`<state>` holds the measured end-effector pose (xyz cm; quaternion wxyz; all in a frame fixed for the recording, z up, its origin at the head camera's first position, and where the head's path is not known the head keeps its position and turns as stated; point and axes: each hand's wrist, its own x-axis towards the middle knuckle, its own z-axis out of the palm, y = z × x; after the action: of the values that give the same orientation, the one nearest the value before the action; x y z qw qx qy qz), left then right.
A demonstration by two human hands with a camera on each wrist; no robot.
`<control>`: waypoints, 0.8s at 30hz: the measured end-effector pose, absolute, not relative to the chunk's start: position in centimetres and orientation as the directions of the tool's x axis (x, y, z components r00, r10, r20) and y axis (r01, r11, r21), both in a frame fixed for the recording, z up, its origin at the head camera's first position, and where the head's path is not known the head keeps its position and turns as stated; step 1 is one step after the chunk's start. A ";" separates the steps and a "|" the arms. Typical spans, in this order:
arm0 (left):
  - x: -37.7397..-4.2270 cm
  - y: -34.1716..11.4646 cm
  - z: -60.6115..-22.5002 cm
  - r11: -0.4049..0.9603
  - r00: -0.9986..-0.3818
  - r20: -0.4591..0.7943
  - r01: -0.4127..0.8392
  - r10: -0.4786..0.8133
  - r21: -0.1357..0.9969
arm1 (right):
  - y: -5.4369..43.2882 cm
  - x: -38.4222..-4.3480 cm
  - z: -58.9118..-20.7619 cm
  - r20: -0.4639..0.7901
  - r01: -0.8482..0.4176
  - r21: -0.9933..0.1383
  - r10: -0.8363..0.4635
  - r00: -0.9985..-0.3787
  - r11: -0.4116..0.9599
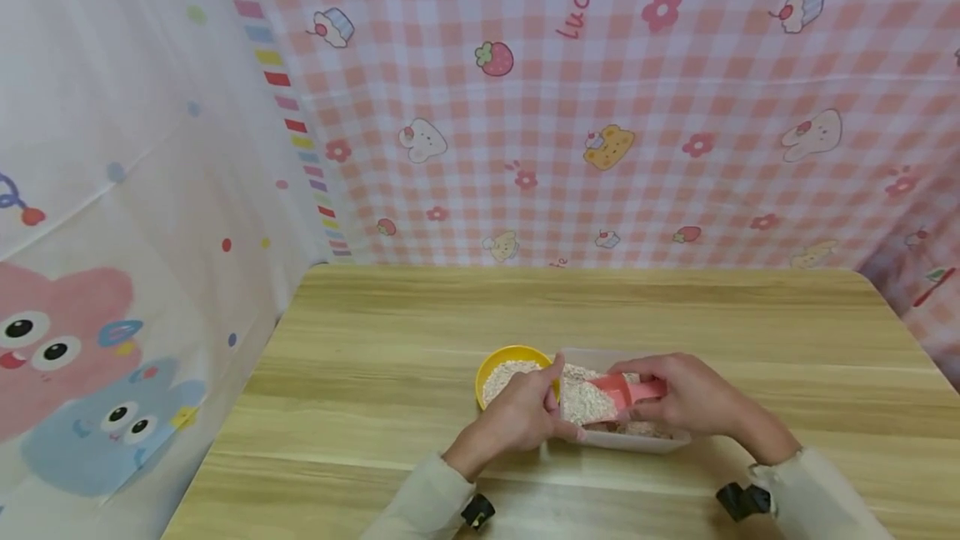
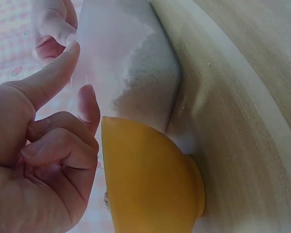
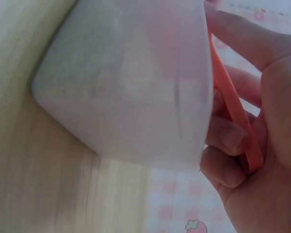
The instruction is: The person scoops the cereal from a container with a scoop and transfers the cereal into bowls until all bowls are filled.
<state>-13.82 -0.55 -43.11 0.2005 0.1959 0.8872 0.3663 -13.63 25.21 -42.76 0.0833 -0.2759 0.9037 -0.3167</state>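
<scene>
My right hand (image 1: 693,394) grips the handle of a pinkish-red plastic scoop (image 1: 617,391), its fingers curled round it in the right wrist view. Pale oat-like flakes (image 1: 585,401) lie heaped in the scoop's mouth, low in a translucent white plastic box (image 1: 633,440). At the box's left end is my left hand (image 1: 521,411), thumb and index finger stretched along the rim and the other fingers loosely bent. Just left of the box stands a yellow bowl (image 1: 481,382) with similar flakes (image 1: 506,377) in it. In the left wrist view the bowl (image 2: 145,174) sits below those bent fingers.
The wood-grain table (image 1: 360,407) extends around the box and bowl. A pink checked cloth (image 1: 562,123) hangs behind its far edge, and a white printed cloth (image 1: 165,190) hangs at the left. A few crumbs dot the tabletop in the left wrist view.
</scene>
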 end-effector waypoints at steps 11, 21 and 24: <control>-13.7 -0.6 -43.1 0.654 -0.840 -0.232 0.178 0.490 0.736 | 25.4 -13.6 -43.4 0.038 -0.428 -0.669 -0.547 -0.836 0.607; -13.7 -0.6 -43.0 0.651 -0.837 -0.236 0.177 0.494 0.738 | 25.6 -13.7 -43.5 0.033 -0.393 -0.702 -0.524 -0.851 0.595; -13.7 -0.6 -43.0 0.650 -0.837 -0.232 0.181 0.495 0.738 | 25.8 -13.7 -43.5 0.031 -0.375 -0.726 -0.518 -0.855 0.576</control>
<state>-13.67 -0.59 -43.03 0.2116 0.1913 0.8834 0.3718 -13.69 25.76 -43.54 0.0925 -0.2530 0.8828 -0.3849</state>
